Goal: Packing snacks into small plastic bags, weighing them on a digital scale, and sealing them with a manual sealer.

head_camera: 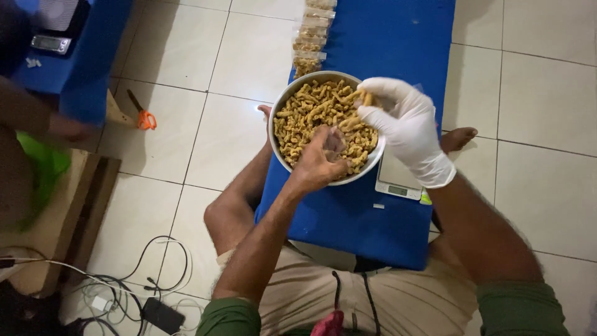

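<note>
Gloved right hand [407, 127] pinches golden snack sticks [320, 115] over the metal bowl [278, 112]. Bare left hand [318, 163] grips a small clear bag [334, 140]

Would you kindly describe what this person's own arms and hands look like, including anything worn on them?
The right hand wears a thin white disposable glove that ends in a loose cuff at the wrist. The left hand is bare, with no glove, ring or watch visible. Both forearms are uncovered. Short green sleeves cover the upper arms near the bottom edge of the picture. No markings show on the glove or the sleeves.
</note>
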